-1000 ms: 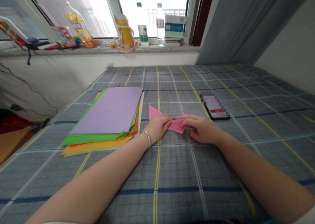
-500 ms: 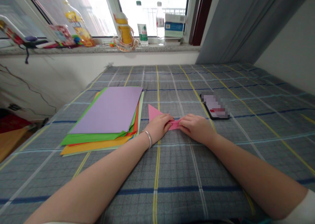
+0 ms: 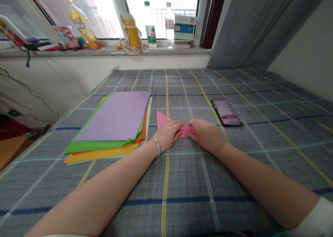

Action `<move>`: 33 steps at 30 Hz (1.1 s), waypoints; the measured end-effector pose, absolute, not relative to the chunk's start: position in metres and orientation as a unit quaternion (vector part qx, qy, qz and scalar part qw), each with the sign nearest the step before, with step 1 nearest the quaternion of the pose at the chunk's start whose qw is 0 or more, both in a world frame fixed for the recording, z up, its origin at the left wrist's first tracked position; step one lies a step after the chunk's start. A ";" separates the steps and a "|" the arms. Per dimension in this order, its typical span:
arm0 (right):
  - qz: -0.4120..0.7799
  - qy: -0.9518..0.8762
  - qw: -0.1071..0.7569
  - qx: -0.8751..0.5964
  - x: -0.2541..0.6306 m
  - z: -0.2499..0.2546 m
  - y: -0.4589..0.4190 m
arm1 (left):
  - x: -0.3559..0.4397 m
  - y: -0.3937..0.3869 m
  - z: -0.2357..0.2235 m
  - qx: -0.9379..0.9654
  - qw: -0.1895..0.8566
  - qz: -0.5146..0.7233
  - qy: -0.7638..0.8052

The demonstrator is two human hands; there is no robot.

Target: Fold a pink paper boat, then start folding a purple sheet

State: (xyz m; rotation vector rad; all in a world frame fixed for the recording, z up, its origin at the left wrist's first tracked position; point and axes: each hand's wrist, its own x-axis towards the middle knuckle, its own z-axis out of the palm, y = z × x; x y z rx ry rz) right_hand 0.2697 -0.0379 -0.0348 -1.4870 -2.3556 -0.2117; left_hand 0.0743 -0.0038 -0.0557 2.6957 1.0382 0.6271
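Note:
A small piece of folded pink paper (image 3: pixel 162 118) lies on the plaid cloth, a pointed corner showing at its left end. My left hand (image 3: pixel 170 133), with a silver bangle at the wrist, presses on its middle with fingers bent and closed on it. At the right end, the fingers and thumb of my right hand (image 3: pixel 204 131) pinch the paper. A short stretch of pink shows between the two hands. The folds under my fingers are hidden.
Left of my hands lies a stack of coloured paper (image 3: pixel 114 117), purple on top. A phone (image 3: pixel 227 113) rests to the right on the plaid cloth (image 3: pixel 187 174). Bottles, a yellow cup (image 3: pixel 132 32) and boxes (image 3: pixel 184 28) stand along the windowsill.
My right hand has shifted slightly, its fingers curling more, and a little more of the pink paper shows beside it. The left hand keeps its place.

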 end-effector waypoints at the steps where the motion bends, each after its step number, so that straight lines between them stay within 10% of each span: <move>1: -0.063 -0.822 0.186 -0.534 0.269 -0.035 -0.038 | 0.074 -0.005 -0.056 0.907 0.094 0.214 0.349; 33: -0.015 -0.804 0.220 -0.552 0.266 -0.039 -0.033 | 0.078 -0.012 -0.050 0.896 0.093 0.231 0.368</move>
